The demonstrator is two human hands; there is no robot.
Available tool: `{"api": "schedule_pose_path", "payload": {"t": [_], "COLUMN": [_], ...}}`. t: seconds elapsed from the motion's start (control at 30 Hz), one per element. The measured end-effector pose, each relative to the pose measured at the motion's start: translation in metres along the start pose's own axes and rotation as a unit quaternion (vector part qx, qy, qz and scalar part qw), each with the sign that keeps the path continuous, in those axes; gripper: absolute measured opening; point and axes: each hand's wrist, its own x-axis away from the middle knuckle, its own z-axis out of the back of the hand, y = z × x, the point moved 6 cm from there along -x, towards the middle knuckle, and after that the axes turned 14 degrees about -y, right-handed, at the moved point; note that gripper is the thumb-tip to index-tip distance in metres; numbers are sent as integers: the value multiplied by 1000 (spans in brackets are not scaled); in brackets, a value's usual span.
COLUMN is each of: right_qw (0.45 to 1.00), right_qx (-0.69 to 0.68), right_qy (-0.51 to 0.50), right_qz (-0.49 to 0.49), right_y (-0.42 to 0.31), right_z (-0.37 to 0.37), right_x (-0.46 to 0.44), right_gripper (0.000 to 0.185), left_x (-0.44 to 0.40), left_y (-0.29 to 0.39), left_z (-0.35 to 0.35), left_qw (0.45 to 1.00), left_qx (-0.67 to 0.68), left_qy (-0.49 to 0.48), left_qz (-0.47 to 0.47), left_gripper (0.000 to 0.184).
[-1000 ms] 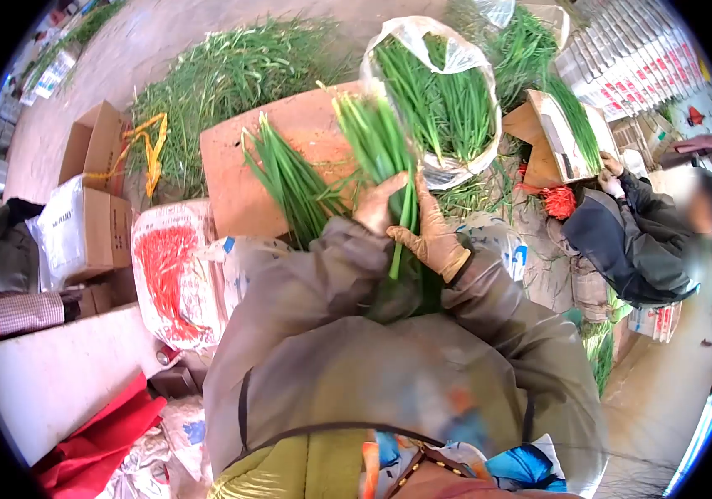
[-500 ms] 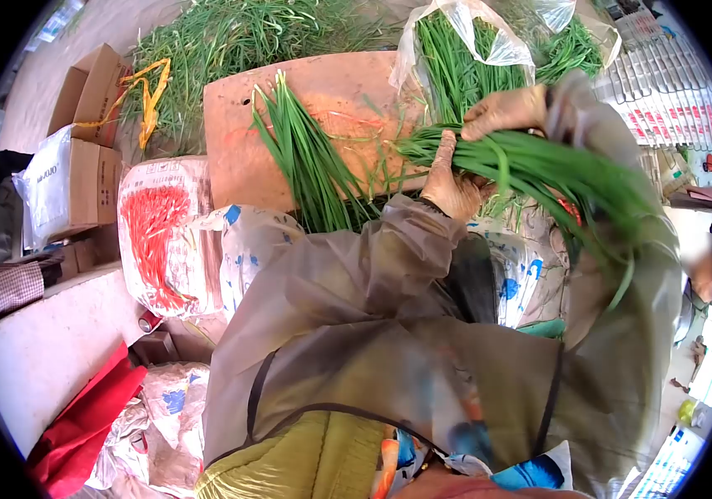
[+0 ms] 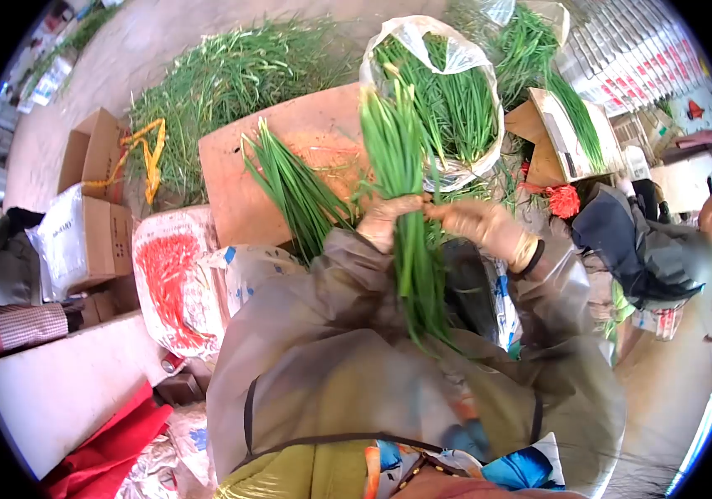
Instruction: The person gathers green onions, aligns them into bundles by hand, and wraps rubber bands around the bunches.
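My left hand (image 3: 391,218) is wrapped round the middle of a bunch of long green stalks (image 3: 410,258), pale ends up and leafy tips hanging over my lap. Gloved and closed, my right hand (image 3: 485,226) touches the bunch's right side with its fingertips; what it pinches, if anything, is too small to tell. Left of my hands, a second green bunch (image 3: 294,187) lies on the reddish-brown board (image 3: 231,187). Beyond the held bunch stands a clear plastic bag (image 3: 493,83) full of upright green stalks.
Loose greens (image 3: 231,71) are heaped behind the board. At left are a cardboard box (image 3: 108,229) and a sack with red ties (image 3: 169,274). Another person (image 3: 647,237) sits at right beside an open carton (image 3: 572,137) holding greens. White crates (image 3: 639,62) stand at the back right.
The held bunch has swung from lying out to the right to upright before me. My right hand has come down from above it to its right side. The view has shifted.
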Motion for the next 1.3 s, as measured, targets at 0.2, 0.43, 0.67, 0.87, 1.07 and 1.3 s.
{"api": "schedule_pose_path", "payload": {"t": [0.2, 0.43, 0.67, 0.87, 1.07, 1.3], "right_qw": [896, 791, 847, 978, 967, 977], "right_qx": [-372, -552, 474, 96, -210, 16], "right_qy": [85, 127, 64, -173, -115, 202], "right_qz": [226, 231, -232, 66, 89, -59], "right_y": [-17, -20, 19, 4, 31, 70], "right_z": [-32, 10, 29, -92, -89, 13], "right_x": [-49, -68, -34, -44, -24, 0], "right_gripper": [49, 20, 31, 32, 20, 23], "left_x": [63, 183, 263, 281, 298, 295], "left_y": [60, 71, 37, -16, -42, -46], "left_z": [-38, -42, -28, 0, 36, 33], "left_qw": [944, 913, 950, 978, 986, 986], "left_qx": [-263, -262, -208, -157, -53, -44], "left_qy": [-152, -165, -53, 68, 152, 158], "left_qz": [130, 265, 228, 118, -30, 2], "left_gripper": [37, 47, 45, 52, 63, 64]}}
